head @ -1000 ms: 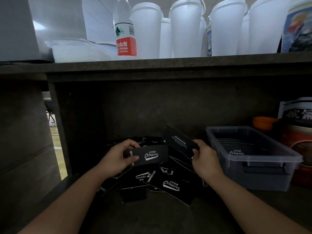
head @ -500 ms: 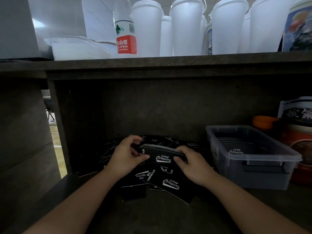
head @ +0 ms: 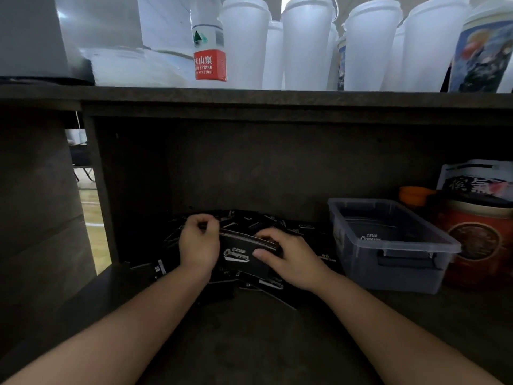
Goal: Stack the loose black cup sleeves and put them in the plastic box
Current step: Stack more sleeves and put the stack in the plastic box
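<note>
Two hands work in a dark shelf bay. The left hand has its fingers curled round the left end of a small stack of black sleeves, and the right hand grips the right end, thumb lying across the front face and fingers bent over the top edge. The stack stands on its long edge, tilted slightly, and looks like three or four sleeves, though the dim light makes the count uncertain. It is held just above a pile of loose sleeves spread flat on the shelf floor; too many overlap to count.

One plastic box sits near the right hand, to its right, apart from the pile. At least one sleeve with white lettering lies flat inside.

Beside the box stands one red tin, with one orange lid behind it.

On the upper shelf stand one water bottle with a red label and at least six white cups.
</note>
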{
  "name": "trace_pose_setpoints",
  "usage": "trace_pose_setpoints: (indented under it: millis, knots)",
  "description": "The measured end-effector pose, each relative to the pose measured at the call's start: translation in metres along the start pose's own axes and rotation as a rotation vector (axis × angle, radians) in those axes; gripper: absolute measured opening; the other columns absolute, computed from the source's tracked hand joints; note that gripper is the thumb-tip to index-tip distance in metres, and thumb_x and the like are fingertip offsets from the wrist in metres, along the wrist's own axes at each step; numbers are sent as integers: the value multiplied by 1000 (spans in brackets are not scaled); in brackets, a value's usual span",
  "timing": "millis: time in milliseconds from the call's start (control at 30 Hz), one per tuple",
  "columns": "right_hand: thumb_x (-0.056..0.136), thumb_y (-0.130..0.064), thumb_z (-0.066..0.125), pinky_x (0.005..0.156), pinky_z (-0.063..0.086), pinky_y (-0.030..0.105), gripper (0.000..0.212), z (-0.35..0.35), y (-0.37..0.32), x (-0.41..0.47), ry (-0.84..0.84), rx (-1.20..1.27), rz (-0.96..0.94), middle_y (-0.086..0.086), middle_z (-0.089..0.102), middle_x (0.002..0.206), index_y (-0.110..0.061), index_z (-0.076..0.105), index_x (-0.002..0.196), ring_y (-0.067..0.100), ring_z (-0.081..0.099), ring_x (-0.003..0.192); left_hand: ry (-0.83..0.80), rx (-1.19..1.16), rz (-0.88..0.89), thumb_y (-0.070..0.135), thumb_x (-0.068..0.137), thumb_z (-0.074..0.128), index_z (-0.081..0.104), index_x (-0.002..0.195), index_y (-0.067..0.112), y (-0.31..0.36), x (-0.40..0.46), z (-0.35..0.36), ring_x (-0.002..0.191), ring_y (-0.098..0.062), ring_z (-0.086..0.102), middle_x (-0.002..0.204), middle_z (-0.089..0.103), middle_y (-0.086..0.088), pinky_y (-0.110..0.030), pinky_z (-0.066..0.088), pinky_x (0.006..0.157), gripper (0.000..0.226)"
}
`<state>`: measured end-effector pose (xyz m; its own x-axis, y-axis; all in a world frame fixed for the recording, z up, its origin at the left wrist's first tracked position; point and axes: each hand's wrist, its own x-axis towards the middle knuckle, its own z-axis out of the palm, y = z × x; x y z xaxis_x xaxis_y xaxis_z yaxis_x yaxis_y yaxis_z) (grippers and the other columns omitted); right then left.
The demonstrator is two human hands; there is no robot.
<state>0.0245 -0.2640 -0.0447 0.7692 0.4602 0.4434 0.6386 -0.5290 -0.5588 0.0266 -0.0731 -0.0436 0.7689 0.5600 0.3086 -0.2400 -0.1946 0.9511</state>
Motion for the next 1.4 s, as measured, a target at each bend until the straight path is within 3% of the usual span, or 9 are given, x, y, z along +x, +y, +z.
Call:
trace_pose_setpoints:
  millis: [100, 233, 333, 533, 667, 933, 1100, 1233, 1400]
  knots:
    - [83, -54, 66, 83, 51, 26, 47, -13, 3, -3, -167, -60, 106, -11, 60, 103, -32, 51, 122, 4, 59, 93, 82, 62, 69, 21, 92, 56, 62, 101, 20, 7, -9, -37, 90, -19, 62, 90, 63, 1, -37, 51, 81, 11]
    - [60, -55, 84, 79, 48, 24, 89, -25, 2, -9, -465, -225, 249, -11, 50, 117, -41, 32, 131, 4, 55, 99, 156, 53, 182, 15, 93, 54, 60, 101, 23, 22, -50, -90, 79, -7, 57, 87, 60, 5, -28, 44, 65, 13]
    - [61, -49, 87, 78, 47, 23, 95, -26, -4, -10, -553, -236, 321, -7, 49, 117, -40, 20, 128, 5, 55, 98, 147, 78, 183, 12, 94, 53, 60, 97, 21, 19, -77, -104, 72, -6, 56, 83, 60, 4, -23, 41, 60, 12]
    - [72, -27, 85, 89, 53, 31, 59, -26, -5, -11, -386, -59, 334, -2, 62, 108, -25, 48, 118, 11, 62, 97, -254, 503, 109, 54, 81, 66, 65, 78, 26, 3, -82, -98, 71, 3, 59, 75, 66, 10, -12, 36, 57, 28]
    - [89, -18, 69, 89, 54, 30, 18, -31, -5, -11, -222, 126, 247, -3, 71, 104, -20, 67, 106, 9, 67, 96, -263, 598, 171, 59, 78, 67, 64, 68, 23, -3, -82, -96, 65, 4, 58, 66, 65, 9, -11, 35, 55, 37]
    - [92, -5, 61, 87, 52, 22, 21, -14, -17, -11, -192, 190, 100, -2, 71, 105, -12, 63, 112, 6, 66, 100, 75, 450, 482, 47, 83, 63, 54, 67, 19, -5, -66, -92, 67, -6, 51, 73, 51, 8, -18, 37, 60, 33]
    - [99, -20, 52, 83, 47, 12, 20, -8, -39, -16, -236, 189, 35, -7, 72, 101, -20, 71, 106, -2, 65, 96, 74, 406, 456, 43, 81, 68, 55, 75, 19, -9, -68, -89, 76, -5, 48, 89, 47, 3, -10, 34, 69, 28]
    - [86, -17, 72, 90, 49, 17, 36, 9, -45, -18, -335, 160, -29, -8, 68, 112, -21, 62, 121, 0, 63, 104, -70, 341, 336, 54, 85, 52, 43, 107, 23, -6, -70, -85, 87, 1, 53, 103, 49, 8, -10, 39, 72, 38]
    - [84, -5, 71, 94, 49, 24, 54, 31, -58, -24, -222, 269, -76, -1, 68, 104, -26, 51, 129, 6, 64, 101, -173, 376, 463, 37, 100, 38, 59, 98, 28, -5, -73, -86, 74, -2, 62, 76, 63, 9, -21, 47, 63, 23]
